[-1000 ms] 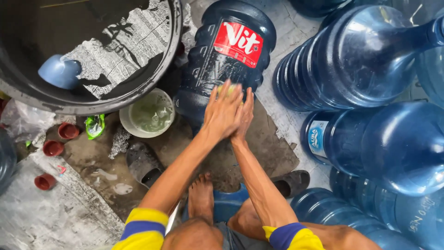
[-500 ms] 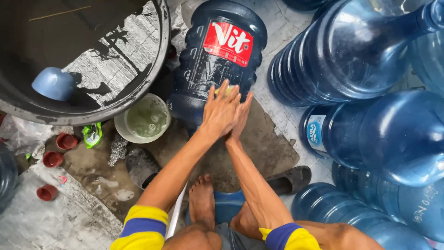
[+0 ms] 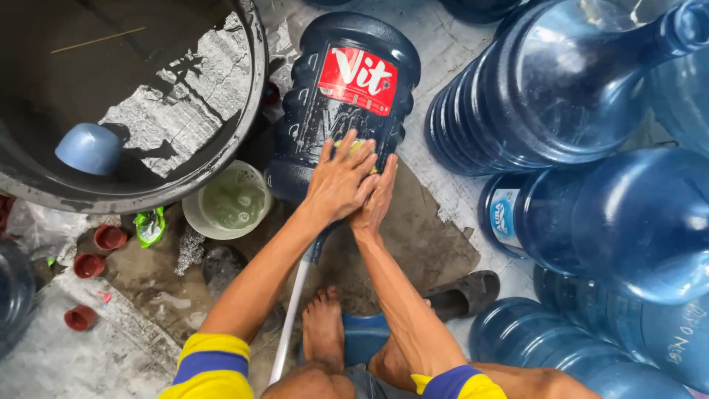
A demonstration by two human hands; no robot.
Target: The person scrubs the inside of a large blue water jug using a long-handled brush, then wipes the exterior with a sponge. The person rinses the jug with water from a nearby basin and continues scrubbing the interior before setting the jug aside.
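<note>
While the fingers of the left hand point(image 3: 341, 181) spread flat over a yellowish sponge point(image 3: 356, 148), the right hand point(image 3: 377, 198) lies pressed beside it, fingers together, on the dark blue water jug point(image 3: 343, 103). It's lying on its side, upper middle of the frame, with a red label and ribbed wet plastic. Lower left of it sits a pale bowl point(image 3: 230, 199).

Both hands pressed together on a dark blue plastic water jug point(image 3: 336, 111) lying on its side: left hand point(image 3: 341, 185) on top, over a yellow sponge point(image 3: 356, 148), right hand point(image 3: 378, 201) beside. Left of these, a small pale plastic bowl point(image 3: 229, 199) of soapy water; far left, a big black round tub point(image 3: 125, 103). Right, stacked blue jugs point(image 3: 569, 89).
</note>
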